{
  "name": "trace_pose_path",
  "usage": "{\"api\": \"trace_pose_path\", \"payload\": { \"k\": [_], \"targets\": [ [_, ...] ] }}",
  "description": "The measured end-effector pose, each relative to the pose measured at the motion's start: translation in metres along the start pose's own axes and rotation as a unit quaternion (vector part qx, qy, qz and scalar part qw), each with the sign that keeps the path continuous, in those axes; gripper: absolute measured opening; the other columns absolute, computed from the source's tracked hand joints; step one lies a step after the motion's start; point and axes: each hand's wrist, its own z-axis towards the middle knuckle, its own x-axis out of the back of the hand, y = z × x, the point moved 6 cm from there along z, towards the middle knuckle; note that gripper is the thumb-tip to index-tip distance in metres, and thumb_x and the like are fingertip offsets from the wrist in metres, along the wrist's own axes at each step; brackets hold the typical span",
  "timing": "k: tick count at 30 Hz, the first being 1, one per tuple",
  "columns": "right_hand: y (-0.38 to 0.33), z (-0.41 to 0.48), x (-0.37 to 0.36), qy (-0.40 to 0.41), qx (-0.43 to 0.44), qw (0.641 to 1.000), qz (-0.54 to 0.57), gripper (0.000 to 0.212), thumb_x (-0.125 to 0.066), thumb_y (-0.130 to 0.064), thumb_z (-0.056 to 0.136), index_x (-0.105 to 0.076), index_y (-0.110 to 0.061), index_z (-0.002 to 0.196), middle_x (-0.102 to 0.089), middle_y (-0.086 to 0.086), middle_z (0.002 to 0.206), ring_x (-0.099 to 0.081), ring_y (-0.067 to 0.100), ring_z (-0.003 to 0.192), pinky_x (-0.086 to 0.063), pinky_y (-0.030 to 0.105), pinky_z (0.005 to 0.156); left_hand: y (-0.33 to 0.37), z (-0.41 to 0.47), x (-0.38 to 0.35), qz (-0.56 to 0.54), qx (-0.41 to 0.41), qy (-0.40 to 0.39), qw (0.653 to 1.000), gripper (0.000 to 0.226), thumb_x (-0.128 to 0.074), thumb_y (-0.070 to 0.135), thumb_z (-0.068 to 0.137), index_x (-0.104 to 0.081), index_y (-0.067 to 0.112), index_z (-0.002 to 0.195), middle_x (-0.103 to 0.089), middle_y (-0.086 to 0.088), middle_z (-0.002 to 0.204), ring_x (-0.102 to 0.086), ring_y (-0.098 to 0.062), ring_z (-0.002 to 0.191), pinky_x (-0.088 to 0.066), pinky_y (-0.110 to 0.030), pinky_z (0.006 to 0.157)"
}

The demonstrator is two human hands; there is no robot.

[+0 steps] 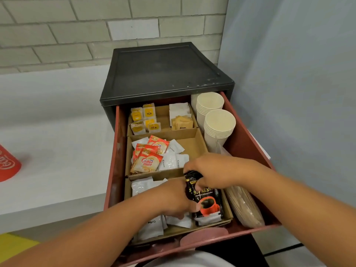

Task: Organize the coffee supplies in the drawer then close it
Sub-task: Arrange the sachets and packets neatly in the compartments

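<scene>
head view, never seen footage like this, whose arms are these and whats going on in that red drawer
There is no machine here. A person wears a camera on the head, so this single picture looks down at their own two arms. The red plastic drawer is pulled out of a dark grey plastic cabinet. Its brown cardboard dividers hold yellow tea bags, orange creamer sachets and white coffee sachets. White paper cups stand stacked along its right side. The right hand pinches the top of a black coffee sachet with its fingers. The left hand lies beside it; whether it grips anything is hidden.
</scene>
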Motion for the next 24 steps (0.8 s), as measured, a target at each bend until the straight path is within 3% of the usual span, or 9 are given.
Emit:
{"api": "trace_pose_path", "payload": {
  "k": [5,10,13,16,20,24],
  "targets": [
    [0.006,-0.012,-0.007,-0.041,-0.027,0.996,-0.075,0.08,-0.08,-0.032,0.069,-0.036,-0.022,0.136,-0.052,0.001,0.124,-0.051,0.022,0.113,-0.046,0.036,0.09,-0.003,-0.001,-0.013,0.031,0.045,-0.035,0.998,0.028,-0.069,0.034,0.083,-0.049,0.02,0.068,-0.053,0.002,0.064,-0.045,-0.008,0.05,-0.038,-0.016,0.049],
    [0.004,-0.012,-0.021,0.011,-0.031,0.984,-0.173,0.073,-0.074,-0.04,0.072,-0.036,-0.017,0.129,-0.047,0.005,0.125,-0.044,0.024,0.116,-0.04,0.035,0.083,0.011,-0.011,-0.014,0.071,0.011,-0.05,0.996,0.037,-0.062,0.054,0.08,-0.053,0.022,0.063,-0.053,0.009,0.058,-0.046,-0.003,0.05,-0.038,-0.015,0.052],
    [0.002,-0.012,-0.021,0.049,-0.025,0.979,-0.194,0.072,-0.071,-0.042,0.074,-0.035,-0.015,0.13,-0.042,0.006,0.127,-0.042,0.025,0.118,-0.042,0.036,0.085,0.016,-0.009,-0.011,0.082,-0.057,0.0,0.995,0.031,-0.07,0.047,0.077,-0.069,0.016,0.075,-0.051,0.016,0.049,-0.044,0.001,0.049,-0.035,-0.015,0.053],
    [-0.001,-0.012,-0.014,0.102,-0.005,0.97,-0.221,0.071,-0.071,-0.04,0.074,-0.035,-0.015,0.13,-0.036,0.005,0.125,-0.041,0.025,0.115,-0.041,0.033,0.074,0.018,-0.007,-0.009,0.094,-0.103,0.052,0.989,0.019,-0.07,0.03,0.08,-0.075,0.013,0.086,-0.06,0.01,0.062,-0.047,-0.003,0.053,-0.036,-0.016,0.056],
    [-0.006,-0.011,-0.018,0.08,0.023,0.974,-0.213,0.069,-0.068,-0.041,0.075,-0.034,-0.025,0.133,-0.031,0.003,0.13,-0.036,0.025,0.12,-0.036,0.035,0.082,0.025,-0.015,-0.001,0.167,-0.126,0.077,0.975,0.012,-0.067,0.02,0.08,-0.075,0.011,0.079,-0.051,0.013,0.057,-0.045,-0.005,0.052,-0.04,-0.021,0.057],
    [-0.01,-0.008,-0.024,0.04,0.021,0.963,-0.267,0.079,-0.074,-0.047,0.068,-0.034,-0.031,0.135,-0.027,0.004,0.13,-0.036,0.027,0.118,-0.036,0.039,0.085,0.017,-0.028,0.028,0.224,-0.081,0.071,0.969,0.014,-0.067,0.022,0.078,-0.07,0.02,0.065,-0.05,0.014,0.05,-0.046,-0.002,0.05,-0.037,-0.019,0.054]
  ]
}}
